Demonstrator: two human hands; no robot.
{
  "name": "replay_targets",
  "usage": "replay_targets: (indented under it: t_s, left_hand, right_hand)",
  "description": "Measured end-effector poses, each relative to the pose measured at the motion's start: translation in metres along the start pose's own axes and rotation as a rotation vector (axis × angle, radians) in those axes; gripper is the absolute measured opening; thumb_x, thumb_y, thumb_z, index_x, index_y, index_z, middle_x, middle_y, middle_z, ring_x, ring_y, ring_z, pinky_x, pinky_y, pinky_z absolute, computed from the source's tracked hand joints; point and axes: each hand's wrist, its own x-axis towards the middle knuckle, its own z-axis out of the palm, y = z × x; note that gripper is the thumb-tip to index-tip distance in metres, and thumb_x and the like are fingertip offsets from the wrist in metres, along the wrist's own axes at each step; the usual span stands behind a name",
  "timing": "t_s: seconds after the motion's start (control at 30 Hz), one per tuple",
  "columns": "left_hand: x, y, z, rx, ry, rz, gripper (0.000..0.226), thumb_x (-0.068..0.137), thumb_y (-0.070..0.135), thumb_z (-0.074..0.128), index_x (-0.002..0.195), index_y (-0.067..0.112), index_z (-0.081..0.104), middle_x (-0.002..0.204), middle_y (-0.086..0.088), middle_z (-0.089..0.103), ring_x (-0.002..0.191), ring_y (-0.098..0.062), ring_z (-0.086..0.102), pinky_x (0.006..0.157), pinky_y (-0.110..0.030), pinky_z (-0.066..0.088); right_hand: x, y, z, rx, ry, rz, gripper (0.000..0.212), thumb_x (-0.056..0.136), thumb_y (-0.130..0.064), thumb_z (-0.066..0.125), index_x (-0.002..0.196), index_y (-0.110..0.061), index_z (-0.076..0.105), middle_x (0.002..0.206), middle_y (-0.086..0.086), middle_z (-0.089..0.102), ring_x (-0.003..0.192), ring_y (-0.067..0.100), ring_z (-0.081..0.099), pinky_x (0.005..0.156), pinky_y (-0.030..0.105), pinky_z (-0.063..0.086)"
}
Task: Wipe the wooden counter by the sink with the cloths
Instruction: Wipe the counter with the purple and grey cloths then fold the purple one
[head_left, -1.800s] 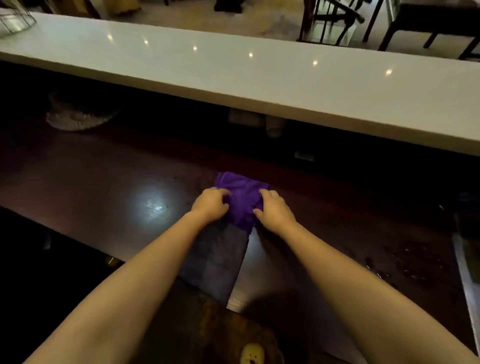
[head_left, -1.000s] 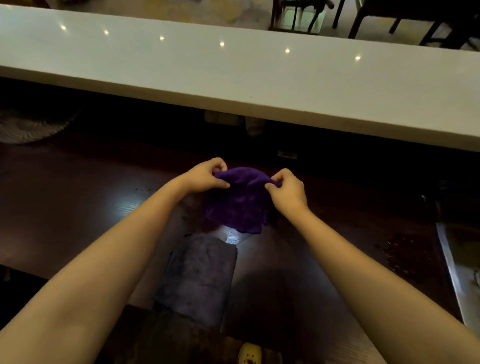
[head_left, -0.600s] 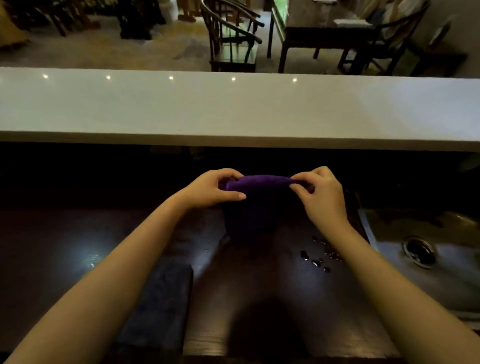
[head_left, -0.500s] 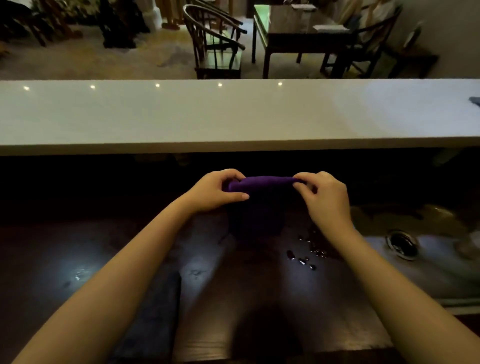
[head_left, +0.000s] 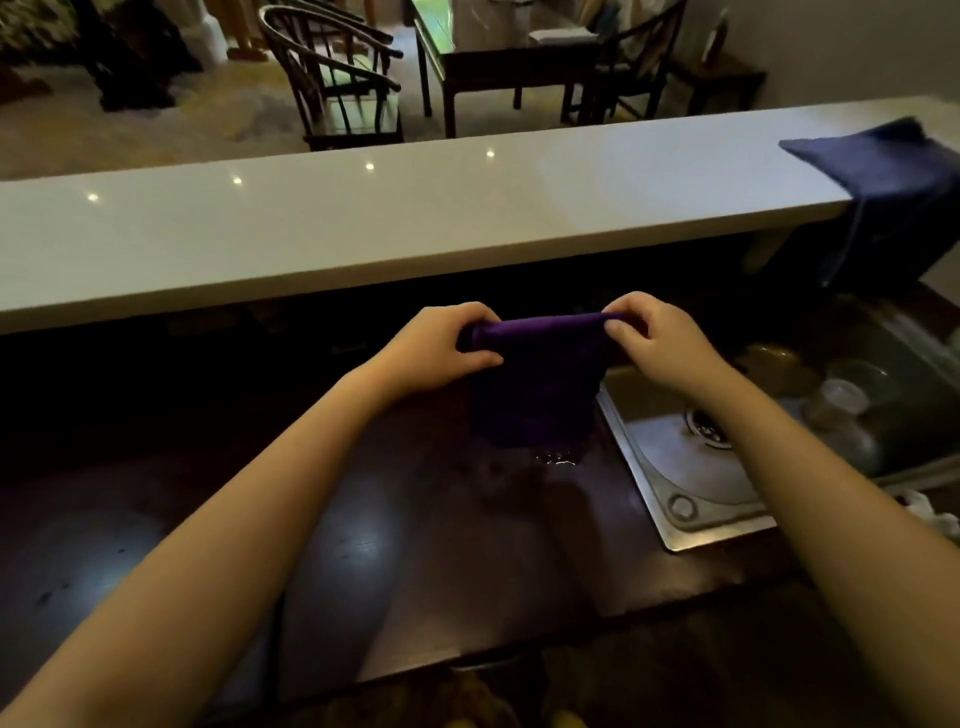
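A purple cloth (head_left: 535, 384) hangs folded above the dark wooden counter (head_left: 441, 545), its lower edge just over a small puddle (head_left: 553, 458). My left hand (head_left: 436, 348) pinches the cloth's upper left corner. My right hand (head_left: 660, 343) pinches the upper right corner. The cloth's top edge is stretched taut between them. A steel sink (head_left: 685, 467) lies directly to the right of the cloth. A grey cloth seen earlier on the counter is hidden behind my left forearm.
A long white bar top (head_left: 363, 218) runs above and behind the counter. A dark blue cloth (head_left: 893, 171) drapes over its right end. Glass cups (head_left: 841, 400) sit in the sink basin. Chairs and a table stand beyond the bar.
Both hands lifted the purple cloth off the counter and carried it right, toward the sink. The view swung right, bringing the sink and the blue cloth into sight.
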Motion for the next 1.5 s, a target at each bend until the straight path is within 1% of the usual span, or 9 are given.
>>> replay_targets:
  t_s: [0.1, 0.3, 0.47, 0.6, 0.7, 0.8, 0.97, 1.13, 1.5]
  left_hand:
    - [-0.008, 0.009, 0.023, -0.132, -0.018, -0.057, 0.023, 0.077, 0.021, 0.07, 0.098, 0.016, 0.062, 0.087, 0.005, 0.06, 0.081, -0.009, 0.056, 0.065, -0.004, 0.038]
    - [-0.038, 0.015, 0.095, -0.468, 0.04, -0.276, 0.032, 0.078, 0.01, 0.069, 0.109, 0.01, 0.062, 0.103, -0.011, 0.067, 0.098, -0.026, 0.063, 0.091, -0.041, 0.051]
    - [-0.032, 0.003, 0.139, -0.553, 0.088, -0.518, 0.034, 0.076, 0.007, 0.069, 0.109, 0.014, 0.063, 0.106, -0.012, 0.066, 0.1, -0.03, 0.062, 0.091, -0.046, 0.05]
    - [-0.03, -0.018, 0.159, -0.362, 0.057, -0.545, 0.046, 0.081, 0.01, 0.063, 0.125, 0.017, 0.054, 0.125, -0.012, 0.061, 0.115, -0.026, 0.056, 0.1, -0.033, 0.043]
    - [-0.042, -0.046, 0.164, -0.075, 0.137, -0.511, 0.048, 0.088, 0.019, 0.054, 0.135, 0.019, 0.044, 0.137, -0.013, 0.051, 0.127, -0.029, 0.045, 0.107, -0.036, 0.035]
    - [-0.062, -0.081, 0.163, 0.257, 0.132, -0.561, 0.05, 0.092, 0.035, 0.046, 0.14, 0.029, 0.035, 0.151, -0.007, 0.034, 0.14, -0.028, 0.025, 0.113, -0.049, 0.018]
    - [-0.085, -0.131, 0.158, 0.441, 0.011, -0.604, 0.059, 0.09, 0.056, 0.031, 0.144, 0.038, 0.016, 0.158, 0.0, 0.012, 0.146, -0.025, 0.001, 0.113, -0.058, -0.004]
    - [-0.092, -0.144, 0.168, 0.48, 0.037, -0.616, 0.064, 0.085, 0.068, 0.014, 0.143, 0.042, 0.01, 0.158, 0.003, 0.008, 0.146, -0.021, -0.002, 0.114, -0.058, -0.005]
    - [-0.094, -0.147, 0.172, 0.518, 0.066, -0.603, 0.061, 0.088, 0.065, 0.015, 0.143, 0.041, 0.008, 0.158, 0.003, 0.009, 0.146, -0.021, -0.002, 0.114, -0.058, -0.004]
  right_hand:
    - [-0.013, 0.018, 0.0, -0.085, 0.008, -0.031, 0.012, 0.095, -0.018, 0.046, 0.102, -0.013, 0.054, 0.097, 0.002, 0.05, 0.08, 0.012, 0.05, 0.068, 0.024, 0.038]
    - [-0.048, 0.058, 0.029, 0.149, 0.053, 0.091, 0.012, 0.098, -0.017, 0.04, 0.102, -0.013, 0.05, 0.086, 0.0, 0.055, 0.079, 0.015, 0.052, 0.061, 0.026, 0.038]
    - [-0.047, 0.089, 0.058, 0.117, 0.056, 0.183, 0.019, 0.098, -0.015, 0.038, 0.111, -0.008, 0.05, 0.103, 0.009, 0.059, 0.089, 0.016, 0.052, 0.073, 0.025, 0.035]
    - [-0.044, 0.106, 0.083, -0.176, -0.002, 0.289, 0.033, 0.095, -0.015, 0.044, 0.126, -0.005, 0.043, 0.126, 0.02, 0.049, 0.108, 0.033, 0.051, 0.082, 0.034, 0.04]
    - [-0.061, 0.112, 0.112, -0.641, -0.145, 0.031, 0.06, 0.09, -0.026, 0.053, 0.143, -0.01, 0.03, 0.147, 0.023, 0.03, 0.135, 0.039, 0.028, 0.111, 0.05, 0.021]
    - [-0.068, 0.116, 0.137, -0.624, -0.313, -0.216, 0.064, 0.092, -0.045, 0.046, 0.146, -0.019, 0.026, 0.157, 0.015, 0.016, 0.145, 0.035, 0.008, 0.117, 0.049, -0.001]
    - [-0.05, 0.134, 0.153, -0.746, -0.415, -0.224, 0.075, 0.086, -0.069, 0.021, 0.148, -0.032, 0.003, 0.16, 0.012, -0.003, 0.144, 0.037, -0.012, 0.115, 0.056, -0.01]
    - [-0.038, 0.144, 0.156, -0.683, -0.383, -0.242, 0.076, 0.083, -0.074, 0.024, 0.147, -0.037, 0.008, 0.16, 0.008, -0.002, 0.144, 0.037, -0.011, 0.111, 0.064, -0.009]
    - [0.054, 0.147, 0.174, -0.64, -0.371, -0.243, 0.073, 0.083, -0.073, 0.024, 0.147, -0.041, 0.007, 0.161, 0.004, -0.002, 0.145, 0.033, -0.011, 0.114, 0.059, -0.007]
